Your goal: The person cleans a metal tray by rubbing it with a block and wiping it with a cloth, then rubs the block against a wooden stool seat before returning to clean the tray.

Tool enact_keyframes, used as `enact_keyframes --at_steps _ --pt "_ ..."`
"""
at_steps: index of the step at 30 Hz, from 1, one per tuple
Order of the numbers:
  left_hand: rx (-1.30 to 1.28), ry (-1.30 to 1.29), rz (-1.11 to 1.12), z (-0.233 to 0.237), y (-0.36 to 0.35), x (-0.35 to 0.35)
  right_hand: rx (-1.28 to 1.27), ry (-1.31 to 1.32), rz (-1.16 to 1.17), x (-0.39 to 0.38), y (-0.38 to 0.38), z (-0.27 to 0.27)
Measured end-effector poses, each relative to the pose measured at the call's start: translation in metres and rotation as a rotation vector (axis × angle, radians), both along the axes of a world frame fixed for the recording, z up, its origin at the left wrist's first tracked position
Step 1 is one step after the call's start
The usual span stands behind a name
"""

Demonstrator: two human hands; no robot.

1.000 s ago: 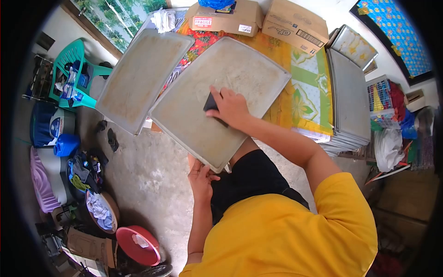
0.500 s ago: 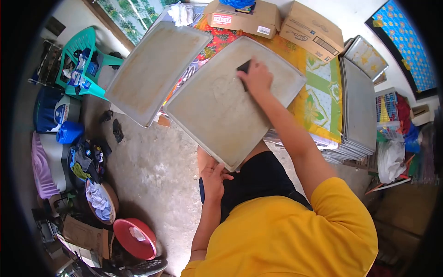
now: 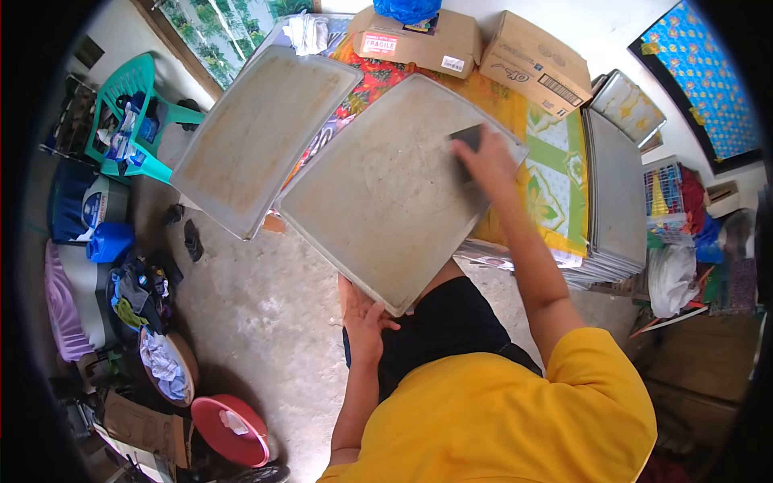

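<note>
A large grey metal baking tray with a raised rim slants from the table edge toward my lap. My left hand grips its near corner, with the fingers curled at the rim and partly hidden beneath it. Near the tray's right edge, my right hand holds a dark rectangular pad flat against the surface; hand and pad are slightly blurred. Another tray, with brownish stains, lies to the left, partly over the table.
Cardboard boxes stand at the back of the table on a patterned cloth. More trays are stacked at the right. A green chair, a basin of cloths and a red basin are on the left.
My right hand has slid the pad rightward and slightly nearer across the tray. My left hand stays at the near corner. The whole view has shifted a little.
</note>
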State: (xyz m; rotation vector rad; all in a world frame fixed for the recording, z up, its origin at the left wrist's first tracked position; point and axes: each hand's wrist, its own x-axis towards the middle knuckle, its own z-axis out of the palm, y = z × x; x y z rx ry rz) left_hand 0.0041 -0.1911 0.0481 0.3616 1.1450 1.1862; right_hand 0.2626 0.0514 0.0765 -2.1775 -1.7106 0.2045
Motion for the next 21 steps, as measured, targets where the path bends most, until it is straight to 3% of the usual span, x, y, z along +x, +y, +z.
enact_keyframes --at_steps 3,6,11,14,18,21 --pt "-0.003 0.014 -0.053 -0.006 0.0 -0.002 0.032 -0.22 -0.298 0.071 0.036 -0.015" --pt "-0.004 0.032 -0.076 -0.005 0.002 0.0 0.075 -0.225 -0.291 0.09 0.073 -0.028" --pt "-0.016 0.031 -0.051 -0.009 0.003 0.003 0.041 -0.2 -0.071 0.026 0.104 -0.053" --pt "-0.019 0.011 -0.038 -0.014 0.001 0.001 0.082 -0.259 0.353 -0.045 0.07 -0.037" --pt "-0.022 0.004 -0.055 -0.014 -0.001 0.0 0.053 -0.165 -0.1 -0.01 0.133 -0.034" --pt "-0.009 0.011 -0.078 -0.015 0.001 -0.002 0.007 -0.129 0.046 -0.05 0.133 -0.034"
